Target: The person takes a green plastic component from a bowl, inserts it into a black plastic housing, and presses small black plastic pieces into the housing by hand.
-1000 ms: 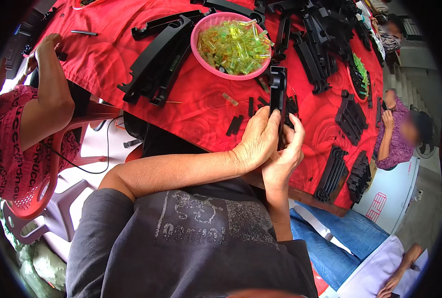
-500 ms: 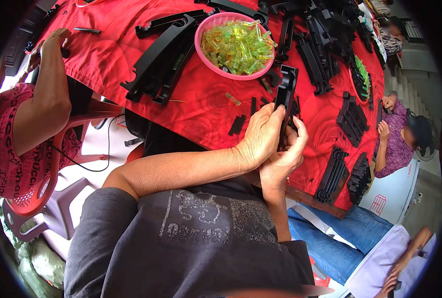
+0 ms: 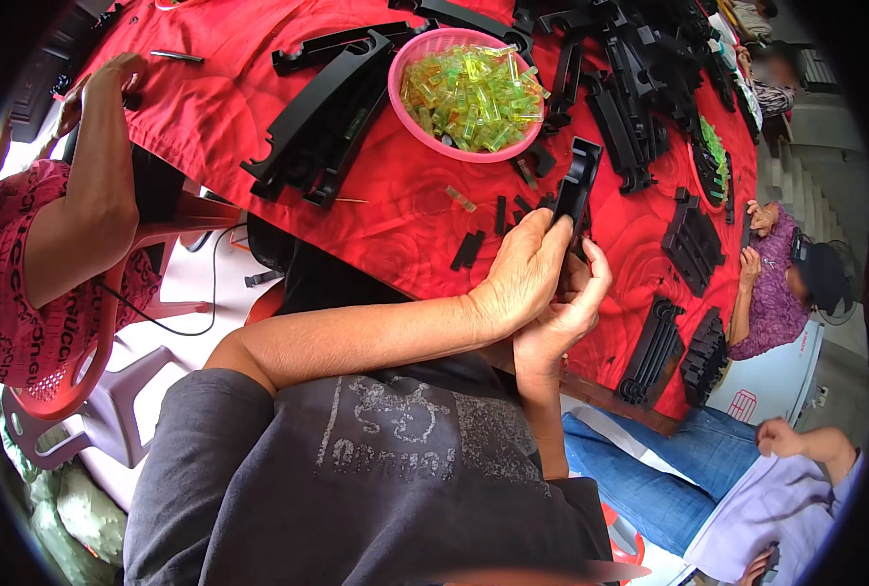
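Observation:
Both my hands are together over the near edge of the red-covered table, closed on one long black plastic spirit-level body (image 3: 578, 181). Its hollow, notched end points up and away from me. My left hand (image 3: 514, 273) wraps it from the left, with the thumb lying along it. From below and the right, my right hand (image 3: 566, 311) holds the lower part, its fingers curled around it. My palms and fingers hide that lower end. Small black plastic strips (image 3: 468, 251) and a loose clear yellowish vial (image 3: 461, 199) lie left of my hands.
A pink basket (image 3: 405, 129) full of yellow-green vials (image 3: 473, 93) stands beyond my hands. Black level bodies (image 3: 319, 117) lie to its left, with more piled right (image 3: 622, 132) and stacked near the right edge (image 3: 651, 347). Co-workers sit left (image 3: 83, 215), right (image 3: 771, 283) and lower right (image 3: 776, 498).
My hands and the level body have shifted slightly right, and its upper end leans a little further right. The co-worker at lower right has moved a hand up.

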A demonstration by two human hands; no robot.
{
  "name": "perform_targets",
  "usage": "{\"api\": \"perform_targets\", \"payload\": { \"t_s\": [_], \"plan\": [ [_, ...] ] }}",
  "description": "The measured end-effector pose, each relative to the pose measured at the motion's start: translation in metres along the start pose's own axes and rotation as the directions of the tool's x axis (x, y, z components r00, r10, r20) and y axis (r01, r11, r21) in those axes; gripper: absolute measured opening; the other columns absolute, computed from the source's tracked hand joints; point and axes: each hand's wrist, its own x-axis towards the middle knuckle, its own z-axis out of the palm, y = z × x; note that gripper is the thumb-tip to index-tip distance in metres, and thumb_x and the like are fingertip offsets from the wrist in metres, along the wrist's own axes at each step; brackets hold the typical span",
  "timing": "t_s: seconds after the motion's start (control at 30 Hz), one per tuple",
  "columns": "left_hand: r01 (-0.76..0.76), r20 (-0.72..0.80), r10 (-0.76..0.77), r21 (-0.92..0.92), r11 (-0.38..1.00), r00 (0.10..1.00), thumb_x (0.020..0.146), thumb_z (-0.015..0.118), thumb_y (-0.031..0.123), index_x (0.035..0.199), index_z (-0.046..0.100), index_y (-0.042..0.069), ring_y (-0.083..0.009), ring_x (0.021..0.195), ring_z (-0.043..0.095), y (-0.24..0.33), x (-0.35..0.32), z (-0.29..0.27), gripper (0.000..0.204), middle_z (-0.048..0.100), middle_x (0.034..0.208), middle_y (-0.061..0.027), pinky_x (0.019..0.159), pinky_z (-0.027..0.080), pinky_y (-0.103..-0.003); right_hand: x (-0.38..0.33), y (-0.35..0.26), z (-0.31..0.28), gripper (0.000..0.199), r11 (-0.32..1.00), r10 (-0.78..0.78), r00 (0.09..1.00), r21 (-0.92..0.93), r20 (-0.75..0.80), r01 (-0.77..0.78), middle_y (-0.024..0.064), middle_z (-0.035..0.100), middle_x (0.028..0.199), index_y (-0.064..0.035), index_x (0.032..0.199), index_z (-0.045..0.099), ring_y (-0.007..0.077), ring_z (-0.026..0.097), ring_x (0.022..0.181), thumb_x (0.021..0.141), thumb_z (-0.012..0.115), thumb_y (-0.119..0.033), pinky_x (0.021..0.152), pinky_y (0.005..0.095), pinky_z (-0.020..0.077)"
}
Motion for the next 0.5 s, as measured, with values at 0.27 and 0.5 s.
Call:
{"api": "perform_targets", "payload": {
  "t_s": [0.27, 0.5],
  "plan": [
    [-0.037, 0.0, 0.037, 0.05, 0.998, 0.999, 0.106, 0.048, 0.02, 0.104, 0.055, 0.005, -0.0062, 0.075, 0.052, -0.003, -0.007, 0.003, 0.017, 0.058, 0.082, -0.0002, 0.064, 0.046, -0.026, -0.003, 0.0, 0.0, 0.057, 0.999, 0.039, 0.999, 0.002, 0.016, -0.039, 0.0125, 0.067, 0.107, -0.0052, 0.138, 0.042, 0.0175, 0.066, 0.094, 0.089, 0.071, -0.007, 0.078, 0.0283, 0.0517],
    [-0.046, 0.02, 0.045, 0.064, 0.997, 0.999, 0.105, 0.048, 0.02, 0.103, 0.056, 0.003, -0.0073, 0.075, 0.055, -0.001, -0.008, -0.002, 0.019, 0.059, 0.083, -0.0012, 0.065, 0.047, -0.027, -0.006, -0.001, 0.001, 0.072, 0.983, 0.133, 0.99, 0.118, 0.051, -0.138, 0.0145, 0.061, 0.111, 0.0008, 0.142, 0.038, 0.0227, 0.063, 0.101, 0.082, 0.076, -0.012, 0.086, 0.0343, 0.0503]
  ]
}}
